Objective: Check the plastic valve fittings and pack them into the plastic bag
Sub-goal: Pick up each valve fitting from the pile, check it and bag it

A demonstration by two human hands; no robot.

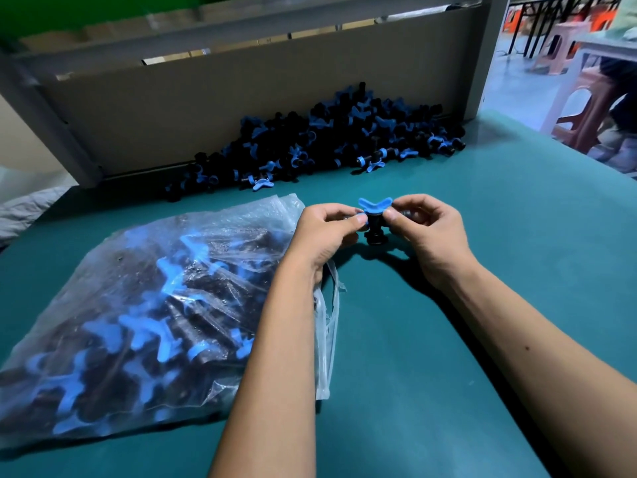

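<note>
Nearest, bag [144, 305] on bench [448, 339] front left, already well filled, mouth toward left hand [324, 232]. Valve [375, 219] pinched between left hand and right hand [427, 232], blue handle up, body crosswise. Left hand nearer bag. Pile [327, 143] at far edge.

Dim indoor light, soft shadows — wide-angle bending, blurred edges

A teal-green table top [448, 339] carries the scene, backed by a brown cardboard panel [213, 108] standing inside a grey metal frame [489, 56], while off to the right pink plastic stools [586, 112] stand on a pale floor [510, 88] beside dark table legs [531, 25].
</note>
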